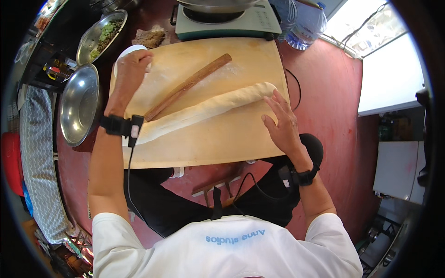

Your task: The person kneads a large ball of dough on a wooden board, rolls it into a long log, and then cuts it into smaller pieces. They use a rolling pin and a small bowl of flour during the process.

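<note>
A long roll of dough (208, 107) lies slantwise across a wooden board (208, 153). My right hand (281, 121), its fingers spread, is at the roll's far right end, with the fingertips touching or very near it. Over a white bowl (121, 57) at the board's upper left corner is my left hand (134, 67), with its fingers bent together; whether they pinch anything cannot be seen. Behind the dough rests a wooden rolling pin (189, 85), beside patches of flour. My left forearm and wristband hide part of the roll's left end.
Left of the board stand an empty steel bowl (79, 104) and a steel bowl with chopped green filling (81, 52). An induction cooker (226, 29) with a pan (222, 5) stands behind the board. Plastic bottles (302, 34) are at the back right. Cables hang from both wristbands.
</note>
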{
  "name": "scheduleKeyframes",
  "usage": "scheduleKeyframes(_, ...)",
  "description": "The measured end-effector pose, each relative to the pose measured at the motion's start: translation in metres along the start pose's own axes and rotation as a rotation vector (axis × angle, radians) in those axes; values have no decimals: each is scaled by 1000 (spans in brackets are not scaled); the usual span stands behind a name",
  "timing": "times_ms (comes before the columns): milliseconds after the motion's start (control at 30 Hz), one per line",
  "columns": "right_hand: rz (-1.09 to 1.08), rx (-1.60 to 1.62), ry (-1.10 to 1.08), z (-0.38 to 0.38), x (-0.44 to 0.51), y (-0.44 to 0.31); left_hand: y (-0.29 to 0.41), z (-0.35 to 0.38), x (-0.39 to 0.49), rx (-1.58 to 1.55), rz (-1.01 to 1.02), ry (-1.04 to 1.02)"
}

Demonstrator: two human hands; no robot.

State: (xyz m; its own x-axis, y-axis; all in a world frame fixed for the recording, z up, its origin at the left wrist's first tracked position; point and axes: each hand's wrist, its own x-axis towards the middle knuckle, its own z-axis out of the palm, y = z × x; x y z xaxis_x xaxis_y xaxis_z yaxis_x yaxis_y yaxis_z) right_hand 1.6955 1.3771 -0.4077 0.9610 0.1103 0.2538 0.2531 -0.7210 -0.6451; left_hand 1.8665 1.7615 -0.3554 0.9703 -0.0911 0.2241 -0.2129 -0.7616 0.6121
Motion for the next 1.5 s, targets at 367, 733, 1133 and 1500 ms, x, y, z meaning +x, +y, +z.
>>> scheduleKeyframes(367,52,18,-6,-10,-7,13,76,101,-65,-77,457,-238)
scheduleKeyframes(733,-39,-188,-64,9,24,27,18,57,-158,302,345,-141)
scheduleKeyframes(1133,-83,-194,-201,25,74,38,-2,53,-89,388,141,13)
scheduleKeyframes(1500,-70,-236,-204,28,73,40,-28,86,-24,469,129,-83)
